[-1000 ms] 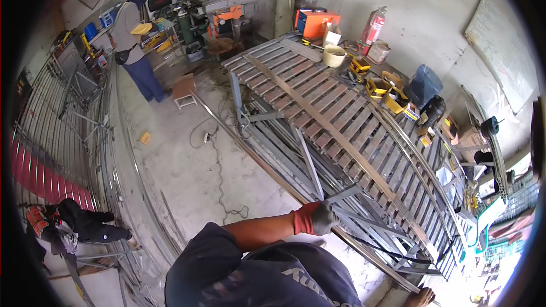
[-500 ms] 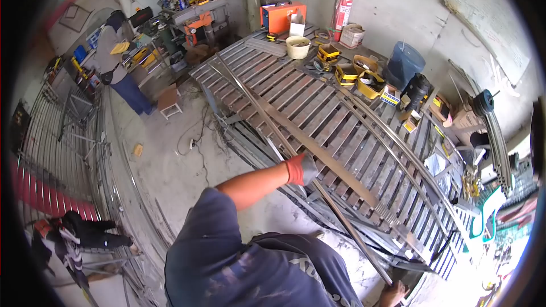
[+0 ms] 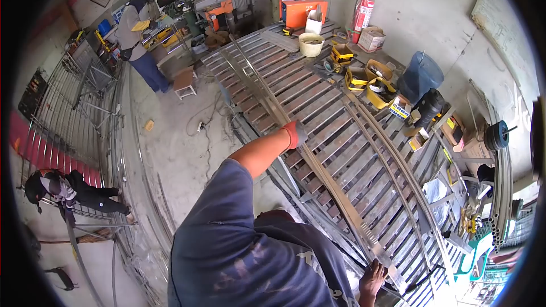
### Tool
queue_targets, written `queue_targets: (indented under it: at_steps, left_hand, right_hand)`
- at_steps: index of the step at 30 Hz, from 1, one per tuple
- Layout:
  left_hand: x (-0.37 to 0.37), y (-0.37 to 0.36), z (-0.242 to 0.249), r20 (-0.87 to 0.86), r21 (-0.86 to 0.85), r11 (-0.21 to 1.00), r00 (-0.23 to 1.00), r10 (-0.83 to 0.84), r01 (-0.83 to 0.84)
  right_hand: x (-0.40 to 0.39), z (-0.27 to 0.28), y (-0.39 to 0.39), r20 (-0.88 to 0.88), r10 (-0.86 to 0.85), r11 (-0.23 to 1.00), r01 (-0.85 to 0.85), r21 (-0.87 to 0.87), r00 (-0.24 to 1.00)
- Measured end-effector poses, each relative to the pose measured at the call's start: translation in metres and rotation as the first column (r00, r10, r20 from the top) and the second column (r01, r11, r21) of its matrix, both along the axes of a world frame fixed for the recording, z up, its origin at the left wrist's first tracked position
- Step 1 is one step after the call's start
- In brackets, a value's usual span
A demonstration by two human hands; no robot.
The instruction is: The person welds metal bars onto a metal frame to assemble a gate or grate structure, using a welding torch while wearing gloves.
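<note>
My left hand [image 3: 296, 134], in a red and grey glove, is closed around a long, thin metal tube [image 3: 255, 72]. The tube lies lengthwise on the slatted metal table [image 3: 333, 136], close beside a flat brownish metal strip [image 3: 241, 77]. My right hand [image 3: 373, 277] is bare and sits low at the table's near right corner. Its fingers are curled at the near end of the tube, partly hidden from view. More long tubes [image 3: 389, 156] rest along the table's far side.
An orange machine [image 3: 300, 12], a white bucket [image 3: 311, 45], yellow containers [image 3: 356, 78] and a blue bin [image 3: 421, 75] stand along the wall side. A fire extinguisher [image 3: 364, 16] is behind. Another person [image 3: 136, 40] stands at a workbench. A cable [image 3: 209, 131] and a stool [image 3: 184, 81] are on the floor.
The tube has moved from the table's near edge onto the slats, beside the flat strip. Both hands have moved with it, and the head view has shifted.
</note>
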State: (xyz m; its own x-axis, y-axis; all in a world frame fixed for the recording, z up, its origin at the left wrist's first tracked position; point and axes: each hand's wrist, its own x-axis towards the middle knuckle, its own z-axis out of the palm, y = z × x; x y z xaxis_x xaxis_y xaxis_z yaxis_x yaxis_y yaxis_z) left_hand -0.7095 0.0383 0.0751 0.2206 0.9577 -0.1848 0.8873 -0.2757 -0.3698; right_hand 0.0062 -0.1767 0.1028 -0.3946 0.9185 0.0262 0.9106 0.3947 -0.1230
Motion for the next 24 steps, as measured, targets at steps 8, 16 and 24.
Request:
queue_targets:
  at_steps: [8,16,24]
  left_hand:
    - [-0.065,0.056,-0.031,-0.077,-0.06,0.998,0.997,0.011,-0.016]
    - [-0.094,0.068,-0.003,-0.064,-0.175,0.979,0.99,-0.122,0.109]
    - [-0.068,0.034,0.099,0.549,0.064,0.998,0.835,-0.025,-0.013]
  right_hand:
    - [-0.04,0.018,0.051,0.085,0.004,0.999,0.0,-0.048,0.996]
    - [-0.078,0.009,0.111,0.131,-0.144,0.978,0.161,-0.131,0.981]
    - [-0.134,-0.017,0.143,0.145,-0.306,0.874,0.338,-0.349,0.941]
